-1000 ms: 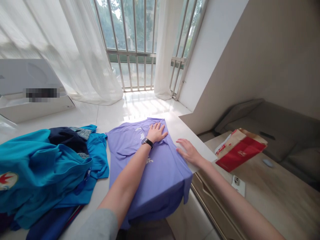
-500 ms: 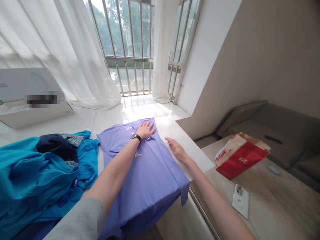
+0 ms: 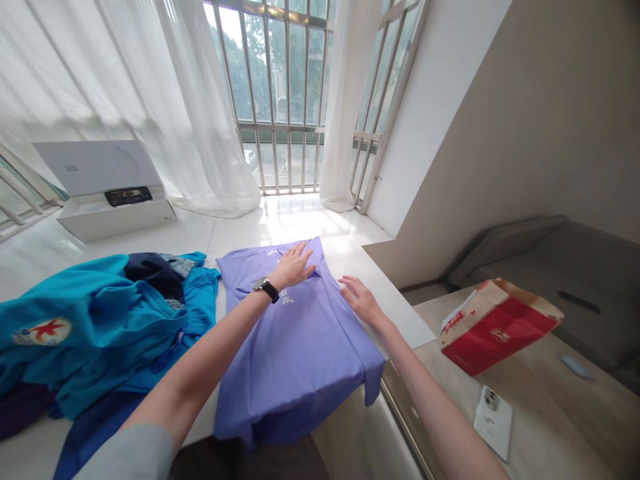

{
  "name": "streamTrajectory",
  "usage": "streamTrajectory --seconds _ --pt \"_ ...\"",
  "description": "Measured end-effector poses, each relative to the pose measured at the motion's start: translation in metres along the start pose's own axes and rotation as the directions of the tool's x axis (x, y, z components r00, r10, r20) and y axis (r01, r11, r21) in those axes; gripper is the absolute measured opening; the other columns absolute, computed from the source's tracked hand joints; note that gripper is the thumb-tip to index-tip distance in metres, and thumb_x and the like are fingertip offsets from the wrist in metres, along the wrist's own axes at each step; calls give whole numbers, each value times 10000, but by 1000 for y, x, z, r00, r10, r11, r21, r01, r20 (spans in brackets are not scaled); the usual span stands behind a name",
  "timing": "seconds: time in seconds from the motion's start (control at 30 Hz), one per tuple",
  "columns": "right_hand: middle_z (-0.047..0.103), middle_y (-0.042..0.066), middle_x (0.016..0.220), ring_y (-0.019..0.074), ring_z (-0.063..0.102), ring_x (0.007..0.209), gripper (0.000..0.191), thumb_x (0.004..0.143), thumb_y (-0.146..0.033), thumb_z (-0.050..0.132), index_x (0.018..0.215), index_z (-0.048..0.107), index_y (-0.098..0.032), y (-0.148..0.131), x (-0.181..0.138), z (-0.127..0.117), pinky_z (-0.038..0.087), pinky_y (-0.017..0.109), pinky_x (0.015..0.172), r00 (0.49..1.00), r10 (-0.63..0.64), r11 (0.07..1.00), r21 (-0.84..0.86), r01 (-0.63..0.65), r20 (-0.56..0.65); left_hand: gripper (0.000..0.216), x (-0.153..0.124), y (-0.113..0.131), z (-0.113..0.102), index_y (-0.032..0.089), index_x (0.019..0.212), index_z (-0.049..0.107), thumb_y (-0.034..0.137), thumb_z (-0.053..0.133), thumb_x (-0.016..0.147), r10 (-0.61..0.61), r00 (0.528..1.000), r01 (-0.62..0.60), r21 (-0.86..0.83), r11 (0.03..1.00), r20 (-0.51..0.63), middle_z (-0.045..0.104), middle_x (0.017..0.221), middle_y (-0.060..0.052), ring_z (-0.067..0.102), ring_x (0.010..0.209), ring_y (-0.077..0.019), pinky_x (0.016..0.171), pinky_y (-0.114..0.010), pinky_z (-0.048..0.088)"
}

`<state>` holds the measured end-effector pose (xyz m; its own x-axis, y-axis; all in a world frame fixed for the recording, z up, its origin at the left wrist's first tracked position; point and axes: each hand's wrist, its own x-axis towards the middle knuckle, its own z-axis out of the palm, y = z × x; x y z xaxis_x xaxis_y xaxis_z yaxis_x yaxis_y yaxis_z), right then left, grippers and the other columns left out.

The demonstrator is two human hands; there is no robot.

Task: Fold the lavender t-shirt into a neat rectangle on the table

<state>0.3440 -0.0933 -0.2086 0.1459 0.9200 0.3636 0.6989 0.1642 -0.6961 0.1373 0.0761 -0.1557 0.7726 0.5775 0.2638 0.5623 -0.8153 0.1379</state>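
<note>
A purple shirt (image 3: pixel 295 347) lies spread on the white ledge (image 3: pixel 345 257), its lower edge hanging over the front. My left hand (image 3: pixel 293 265), with a black watch on the wrist, rests flat with fingers stretched out on the shirt's upper part, near the collar. My right hand (image 3: pixel 361 299) lies open, fingers spread, on the shirt's right edge. Neither hand grips anything.
A heap of blue and teal clothes (image 3: pixel 100 327) lies left of the shirt. A white box (image 3: pixel 113 200) stands at the back left by the curtains. To the right, a lower wooden table (image 3: pixel 550 413) holds a red paper bag (image 3: pixel 495 323) and a white phone (image 3: pixel 494 413).
Both hands shifted slightly on the shirt: my left hand slid a little along the collar area and my right hand stayed at the right edge. The view swung a bit to the left.
</note>
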Motion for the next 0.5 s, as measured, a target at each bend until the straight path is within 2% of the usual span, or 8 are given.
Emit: streamTrajectory --seconds 0.1,0.17,0.27,0.37,0.5 --pt "577 120 1368 278 534 1284 415 958 -509 466 1222 650 -246 -8 -6 0 432 491 1095 997 -62 984 -166 67 35 580 -81 -7 -28 115 1406 478 505 437 978 27 1000 -27 29 999 -10 376 1539 -211 296 1452 -351 1163 -504 293" --pt "558 127 1395 287 524 1288 424 964 -491 460 1257 631 -237 -15 -12 -1 433 498 1093 991 -111 958 -258 128 80 602 -144 -12 -39 119 1405 482 537 427 974 -37 999 37 3 999 -15 420 1512 -208 345 1430 -347 1152 -512 326" --pt "544 127 1420 276 505 1313 439 987 -479 414 1286 615 -228 -23 -23 -3 423 476 1110 971 -168 924 -316 214 168 594 -222 -9 -40 118 1386 509 541 420 977 -175 984 175 -38 984 -20 459 1483 -212 399 1402 -343 1140 -509 356" --pt "542 119 1441 269 462 1363 477 1004 -484 359 1326 595 -225 -25 -37 -7 379 475 1149 945 -174 895 -355 269 278 583 -263 6 -31 115 1412 492 504 430 982 -236 972 236 -12 972 10 444 1505 -198 399 1406 -323 1148 -486 351" --pt "408 119 1555 303 341 1446 624 988 -545 351 1484 433 -176 -29 -61 -6 317 510 1178 919 -59 836 -484 259 390 607 -277 26 -22 113 1477 421 476 412 991 -282 959 283 74 956 -26 380 1557 -168 328 1447 -325 1175 -524 275"
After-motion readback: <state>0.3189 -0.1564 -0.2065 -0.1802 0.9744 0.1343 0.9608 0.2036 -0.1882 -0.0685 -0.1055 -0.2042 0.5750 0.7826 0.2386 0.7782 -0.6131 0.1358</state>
